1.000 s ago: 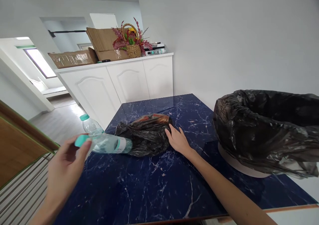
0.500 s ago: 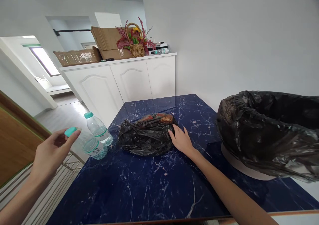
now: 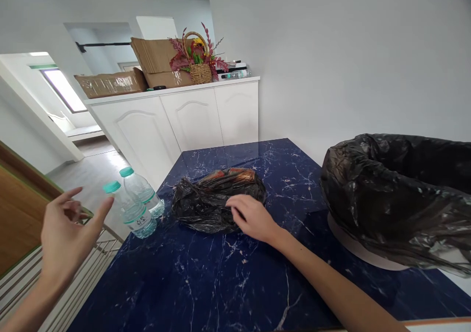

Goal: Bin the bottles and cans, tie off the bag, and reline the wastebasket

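Observation:
Two clear bottles with teal caps stand side by side at the left edge of the blue marbled table [image 3: 235, 283]: a nearer bottle [image 3: 137, 215] and a farther bottle [image 3: 147, 192]. My left hand [image 3: 69, 229] is just left of the nearer bottle's cap, its thumb and fingers apart, holding nothing. A crumpled black plastic bag [image 3: 206, 202] lies mid-table, with something reddish-brown showing at its top. My right hand [image 3: 253, 217] is over the bag's right front part, fingers bent and thumb apart, with nothing in it; whether it touches the bag is unclear.
On the right stands a bin lined with a black bag [image 3: 390, 204]. Behind the table a white cabinet [image 3: 191, 116] bears cardboard boxes [image 3: 110, 84], a flower basket [image 3: 200, 73] and a lying bottle [image 3: 237, 74]. A metal rack [image 3: 25, 283] is at the lower left.
My left hand has let go of the nearer bottle's cap and moved slightly left. My right hand has shifted left from the bag's right edge to over its front.

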A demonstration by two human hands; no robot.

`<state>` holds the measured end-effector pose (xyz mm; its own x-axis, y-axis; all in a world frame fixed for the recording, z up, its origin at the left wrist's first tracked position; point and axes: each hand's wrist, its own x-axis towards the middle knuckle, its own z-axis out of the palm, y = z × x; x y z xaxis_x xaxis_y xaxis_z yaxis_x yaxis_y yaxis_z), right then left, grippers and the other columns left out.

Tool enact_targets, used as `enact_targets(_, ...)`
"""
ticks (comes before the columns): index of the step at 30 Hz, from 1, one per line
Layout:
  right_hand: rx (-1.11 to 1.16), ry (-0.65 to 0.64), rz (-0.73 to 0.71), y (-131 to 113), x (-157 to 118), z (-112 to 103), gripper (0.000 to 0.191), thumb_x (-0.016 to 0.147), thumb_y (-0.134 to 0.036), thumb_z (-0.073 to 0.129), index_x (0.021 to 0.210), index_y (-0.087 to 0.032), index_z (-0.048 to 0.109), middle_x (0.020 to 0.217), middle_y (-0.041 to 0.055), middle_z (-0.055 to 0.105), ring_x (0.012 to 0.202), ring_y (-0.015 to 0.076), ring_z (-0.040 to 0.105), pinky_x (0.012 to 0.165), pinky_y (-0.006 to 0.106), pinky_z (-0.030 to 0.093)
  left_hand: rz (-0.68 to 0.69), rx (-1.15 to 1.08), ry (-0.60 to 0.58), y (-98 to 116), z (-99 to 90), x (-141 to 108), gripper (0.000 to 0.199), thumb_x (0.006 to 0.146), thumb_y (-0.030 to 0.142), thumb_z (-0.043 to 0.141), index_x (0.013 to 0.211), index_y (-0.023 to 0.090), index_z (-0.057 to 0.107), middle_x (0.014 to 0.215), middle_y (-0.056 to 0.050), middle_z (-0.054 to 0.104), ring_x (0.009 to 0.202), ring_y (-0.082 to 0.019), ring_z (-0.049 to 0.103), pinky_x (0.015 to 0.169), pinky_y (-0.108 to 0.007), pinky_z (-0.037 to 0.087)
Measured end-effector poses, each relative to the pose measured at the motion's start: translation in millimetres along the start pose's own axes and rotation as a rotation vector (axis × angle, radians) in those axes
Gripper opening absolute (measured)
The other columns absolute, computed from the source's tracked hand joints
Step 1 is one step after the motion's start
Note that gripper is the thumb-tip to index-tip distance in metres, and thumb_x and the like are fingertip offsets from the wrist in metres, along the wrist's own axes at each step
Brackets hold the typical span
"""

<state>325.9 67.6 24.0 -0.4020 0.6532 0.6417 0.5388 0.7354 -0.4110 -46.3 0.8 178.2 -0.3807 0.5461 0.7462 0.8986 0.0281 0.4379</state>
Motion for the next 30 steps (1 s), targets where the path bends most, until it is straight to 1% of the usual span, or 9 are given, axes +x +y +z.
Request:
enact_targets(3, 0.047, -0.139, -0.13, -15.6, -3.4, 10.5, 0.036, 0.113, -0.027, 0.043, 0.135, -0.026, 0.071, 0.138, 0.0011, 0.075, 0.13, 0.0159, 0.069, 0.118, 0.03, 0.053, 0.238, -0.031, 0.033, 12.8, 2.5, -25.2, 0.037, 0.094, 0.062, 0.06, 0.12, 0.037, 0.063, 0.088, -0.002, 0.049, 0.082, -0.032, 0.058, 0.085, -0.053, 0.054)
enact_targets(7, 0.031, -0.213, -0.115, -13.4, -8.1, 21.0, 0.043, 0.117, -0.036, 0.038, 0.15, -0.023, 0.063, 0.149, 0.0052, 0.071, 0.137, 0.0207, 0.067, 0.119, 0.036, 0.053, 0.574, -0.223, -0.405, 27.6, 23.4, -66.9, 0.014, 0.097, 0.044, 0.065, 0.111, 0.04, 0.068, 0.094, -0.003, 0.068, 0.082, -0.03, 0.068, 0.074, -0.047, 0.059)
enact_targets(9, 0.001, -0.219, -0.061, -7.5, -9.8, 23.3, 0.049, 0.118, -0.044, 0.036, 0.156, -0.024, 0.058, 0.154, 0.0078, 0.067, 0.139, 0.0245, 0.066, 0.118, 0.041, 0.054, 0.598, -0.307, -0.618, 33.9, 44.3, -86.5, 0.02, 0.102, 0.039, 0.061, 0.12, 0.04, 0.069, 0.112, -0.004, 0.075, 0.103, -0.03, 0.073, 0.09, -0.047, 0.064)
enact_targets(12, -0.051, -0.2, 0.032, -0.4, -10.9, 24.5, 0.056, 0.118, -0.05, 0.032, 0.161, -0.023, 0.054, 0.157, 0.0113, 0.063, 0.143, 0.0285, 0.063, 0.118, 0.048, 0.053, 0.564, -0.373, -0.81, 44.7, 87.2, -108.5, 0.031, 0.108, 0.037, 0.051, 0.136, 0.034, 0.065, 0.135, -0.009, 0.072, 0.129, -0.03, 0.068, 0.112, -0.05, 0.059)
enact_targets(14, -0.089, -0.165, 0.096, 2.8, -10.3, 24.2, 0.058, 0.118, -0.051, 0.029, 0.162, -0.021, 0.052, 0.161, 0.0135, 0.059, 0.149, 0.0308, 0.056, 0.122, 0.052, 0.049, 0.546, -0.395, -0.824, 52.2, 119.7, -114.7, 0.036, 0.11, 0.035, 0.045, 0.141, 0.03, 0.062, 0.142, -0.011, 0.07, 0.135, -0.028, 0.065, 0.118, -0.052, 0.055)
enact_targets(19, -0.175, -0.033, 0.278, 16.2, -5.8, 21.4, 0.06, 0.117, -0.05, 0.027, 0.163, -0.019, 0.049, 0.163, 0.0206, 0.052, 0.155, 0.0387, 0.047, 0.121, 0.059, 0.047, 0.597, -0.248, -0.674, 66.5, 186.0, -97.1, 0.038, 0.109, 0.03, 0.038, 0.135, 0.022, 0.065, 0.141, -0.014, 0.071, 0.144, -0.032, 0.056, 0.124, -0.061, 0.045)
enact_targets(23, -0.227, 0.065, 0.423, 36.6, -2.8, 17.1, 0.059, 0.116, -0.048, 0.029, 0.162, -0.018, 0.049, 0.158, 0.0248, 0.054, 0.151, 0.043, 0.05, 0.119, 0.064, 0.046, 0.576, -0.181, -0.622, 73.9, 212.5, -70.7, 0.043, 0.11, 0.032, 0.036, 0.141, 0.016, 0.06, 0.156, -0.022, 0.06, 0.159, -0.041, 0.038, 0.125, -0.07, 0.036)
enact_targets(26, -0.264, 0.114, 0.512, 51.5, -1.5, 10.1, 0.06, 0.114, -0.048, 0.032, 0.161, -0.014, 0.048, 0.159, 0.0297, 0.05, 0.15, 0.0482, 0.048, 0.117, 0.068, 0.044, 0.552, -0.146, -0.611, 77.5, 227.5, -57.8, 0.048, 0.111, 0.044, 0.041, 0.147, 0.015, 0.055, 0.17, -0.025, 0.043, 0.165, -0.048, 0.023, 0.125, -0.076, 0.028)
enact_targets(30, -0.302, 0.135, 0.573, 62.8, -1.1, 1.1, 0.062, 0.109, -0.045, 0.046, 0.16, -0.01, 0.045, 0.161, 0.0322, 0.047, 0.152, 0.0511, 0.043, 0.12, 0.067, 0.041, 0.536, -0.146, -0.624, 76.8, 245.4, -51.3, 0.082, 0.099, 0.072, 0.058, 0.146, 0.006, 0.052, 0.158, -0.039, 0.05, 0.156, -0.064, 0.031, 0.115, -0.087, 0.028)
